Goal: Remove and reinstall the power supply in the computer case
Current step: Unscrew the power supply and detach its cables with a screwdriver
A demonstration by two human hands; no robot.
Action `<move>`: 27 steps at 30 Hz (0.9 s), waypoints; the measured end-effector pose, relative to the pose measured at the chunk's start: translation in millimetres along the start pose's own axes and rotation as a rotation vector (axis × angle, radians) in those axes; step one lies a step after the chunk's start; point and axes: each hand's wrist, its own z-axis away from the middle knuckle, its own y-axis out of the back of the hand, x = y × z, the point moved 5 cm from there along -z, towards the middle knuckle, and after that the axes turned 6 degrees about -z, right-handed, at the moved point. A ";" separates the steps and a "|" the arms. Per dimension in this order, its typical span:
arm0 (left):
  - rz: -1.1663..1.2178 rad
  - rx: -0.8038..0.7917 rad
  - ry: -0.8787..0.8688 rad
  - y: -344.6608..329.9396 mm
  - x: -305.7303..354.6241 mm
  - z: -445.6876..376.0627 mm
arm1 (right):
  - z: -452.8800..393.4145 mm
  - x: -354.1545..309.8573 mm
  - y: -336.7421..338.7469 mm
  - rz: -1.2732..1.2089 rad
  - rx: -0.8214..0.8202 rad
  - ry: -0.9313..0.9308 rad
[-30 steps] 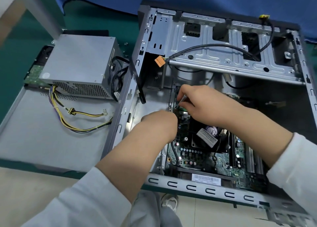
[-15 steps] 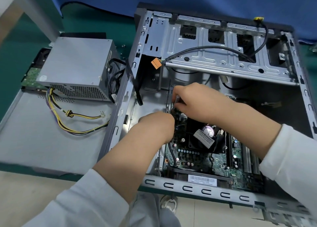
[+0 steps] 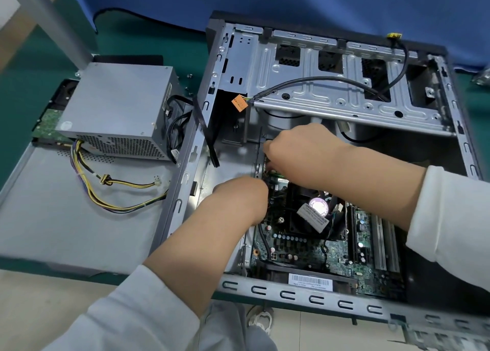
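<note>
Your power supply (image 3: 116,109) sits outside the computer case (image 3: 331,85), to its left, on the removed side panel (image 3: 53,218) lying on the green worktop (image 3: 148,43), its yellow and black wires (image 3: 119,191) trailing nearer you. Both your hands reach into the open case at the far left corner of the motherboard (image 3: 318,250). Your right hand (image 3: 305,154) has its fingers curled down at the board's edge; your left hand (image 3: 241,199) is bent just beside it. Whether either grips anything, you cannot tell from here.

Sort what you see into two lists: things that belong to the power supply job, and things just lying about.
Job: power supply, its loose cables, computer case, left hand, right hand.

Lying about: circuit board beneath the power supply, blue cloth.
</note>
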 end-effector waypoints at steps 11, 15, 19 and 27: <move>-0.010 0.018 -0.026 1.6 2.0 -1.2 | 4.3 -3.2 -5.2 -0.032 0.068 0.129; 0.000 0.010 -0.023 2.1 2.2 -0.7 | 3.3 -2.7 -4.6 -0.025 0.067 0.092; 0.006 -0.007 -0.013 2.3 1.9 -0.6 | 0.3 -4.9 0.7 -0.022 0.043 0.047; 0.024 0.000 -0.026 1.1 2.4 -1.5 | -4.2 -1.8 3.5 -0.084 -0.003 0.004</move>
